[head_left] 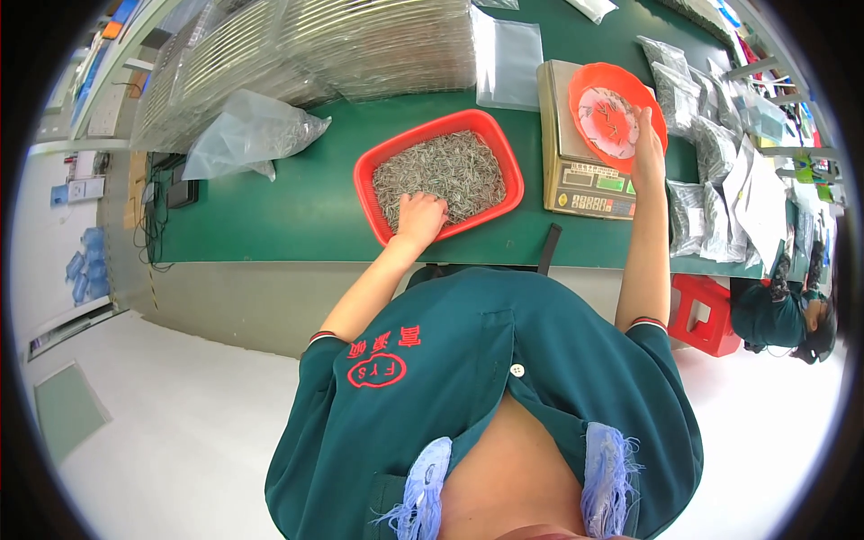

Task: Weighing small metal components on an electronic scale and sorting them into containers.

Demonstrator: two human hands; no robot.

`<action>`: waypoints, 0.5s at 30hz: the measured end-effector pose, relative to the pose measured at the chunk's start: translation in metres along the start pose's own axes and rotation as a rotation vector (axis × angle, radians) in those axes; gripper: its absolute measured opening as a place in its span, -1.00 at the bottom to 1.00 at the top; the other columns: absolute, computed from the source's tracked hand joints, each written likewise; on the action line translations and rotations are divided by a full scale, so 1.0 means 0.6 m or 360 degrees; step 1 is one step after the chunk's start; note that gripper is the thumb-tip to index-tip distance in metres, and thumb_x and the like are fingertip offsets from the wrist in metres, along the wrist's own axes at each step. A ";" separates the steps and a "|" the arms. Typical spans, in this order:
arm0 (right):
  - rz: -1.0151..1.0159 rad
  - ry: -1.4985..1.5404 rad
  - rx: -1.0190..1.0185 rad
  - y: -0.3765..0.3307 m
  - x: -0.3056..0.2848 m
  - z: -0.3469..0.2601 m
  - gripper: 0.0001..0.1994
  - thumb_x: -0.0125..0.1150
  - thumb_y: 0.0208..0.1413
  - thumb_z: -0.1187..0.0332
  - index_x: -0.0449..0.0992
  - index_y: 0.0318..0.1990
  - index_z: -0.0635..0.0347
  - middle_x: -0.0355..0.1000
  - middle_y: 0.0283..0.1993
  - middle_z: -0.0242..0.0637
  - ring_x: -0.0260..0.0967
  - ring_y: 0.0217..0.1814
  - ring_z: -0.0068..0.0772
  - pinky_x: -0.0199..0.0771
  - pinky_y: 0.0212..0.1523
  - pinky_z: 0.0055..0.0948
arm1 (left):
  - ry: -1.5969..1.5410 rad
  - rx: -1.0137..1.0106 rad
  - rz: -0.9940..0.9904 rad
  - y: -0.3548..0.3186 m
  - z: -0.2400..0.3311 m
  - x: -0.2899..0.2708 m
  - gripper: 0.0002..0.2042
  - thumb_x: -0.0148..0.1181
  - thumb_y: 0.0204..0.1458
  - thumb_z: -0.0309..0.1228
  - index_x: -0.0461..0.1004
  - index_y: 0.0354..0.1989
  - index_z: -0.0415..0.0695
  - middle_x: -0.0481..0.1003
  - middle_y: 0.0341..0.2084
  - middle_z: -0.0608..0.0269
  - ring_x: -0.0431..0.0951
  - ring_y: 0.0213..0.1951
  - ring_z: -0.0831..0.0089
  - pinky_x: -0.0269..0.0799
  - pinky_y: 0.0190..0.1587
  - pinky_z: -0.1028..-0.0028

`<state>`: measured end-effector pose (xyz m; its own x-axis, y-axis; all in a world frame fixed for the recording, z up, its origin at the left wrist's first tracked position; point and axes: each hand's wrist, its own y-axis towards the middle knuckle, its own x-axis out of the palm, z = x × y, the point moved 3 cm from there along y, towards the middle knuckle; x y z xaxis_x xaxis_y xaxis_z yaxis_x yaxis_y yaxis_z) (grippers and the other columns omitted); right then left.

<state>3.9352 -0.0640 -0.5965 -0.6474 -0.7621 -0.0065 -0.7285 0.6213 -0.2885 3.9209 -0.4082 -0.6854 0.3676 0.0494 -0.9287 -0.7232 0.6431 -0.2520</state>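
Observation:
My left hand [421, 217] reaches into a red plastic basket [510, 162], its fingers curled down among many thin, short metal pins [459, 171]. The fingertips are partly buried in the heap. My right hand [647, 148] grips the near right rim of a red wavy-edged dish [583, 79], thumb on the inside. The dish has a pale patterned middle with a few dark, thin bits on it. It is over a digital scale [557, 175]; whether it touches the scale's pan, I cannot tell.
Plastic-wrapped stacks [378, 45] fill the table's back left, beside a clear bag [247, 135]. Flat clear bags [508, 67] lie behind the basket. Several filled bags [715, 153] line the right side. A red stool [702, 315] and another person [774, 315] are beyond my right arm.

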 end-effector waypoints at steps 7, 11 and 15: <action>-0.0507 0.0124 0.0104 -0.069 0.085 0.039 -0.48 -0.25 0.15 0.03 0.22 0.06 0.31 0.21 0.09 -0.17 0.17 0.12 -0.33 0.14 0.10 -0.38 | 0.0008 -0.0135 0.0162 0.011 -0.009 -0.018 -0.90 0.10 -0.15 -0.29 0.47 -0.53 0.00 0.44 -0.53 0.34 0.41 -0.32 0.37 0.15 -0.27 0.29; -0.0944 0.0338 0.0711 -0.144 0.169 0.140 -0.45 -0.28 0.15 0.02 0.13 0.10 0.33 0.17 0.12 -0.12 0.11 0.16 -0.30 0.08 0.15 -0.36 | -0.0619 -0.0167 0.0296 0.032 0.021 -0.070 -0.86 0.08 -0.11 -0.27 0.48 -0.48 -0.04 0.46 -0.50 0.30 0.45 -0.35 0.31 0.24 -0.30 0.31; -0.1033 0.0692 0.1084 -0.186 0.214 0.181 -0.49 -0.31 0.18 0.08 0.10 0.11 0.35 0.17 0.11 -0.09 0.10 0.16 -0.24 0.05 0.18 -0.31 | -0.1127 -0.0165 0.0212 0.039 0.057 -0.106 -0.83 0.05 -0.09 -0.28 0.50 -0.41 -0.07 0.47 -0.47 0.23 0.47 -0.38 0.27 0.33 -0.29 0.38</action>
<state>3.9577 -0.2509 -0.6691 -0.2991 -0.6977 0.6509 -0.7726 -0.2233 -0.5943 3.9003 -0.3701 -0.6230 0.5373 0.6275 -0.5635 -0.8270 0.5229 -0.2063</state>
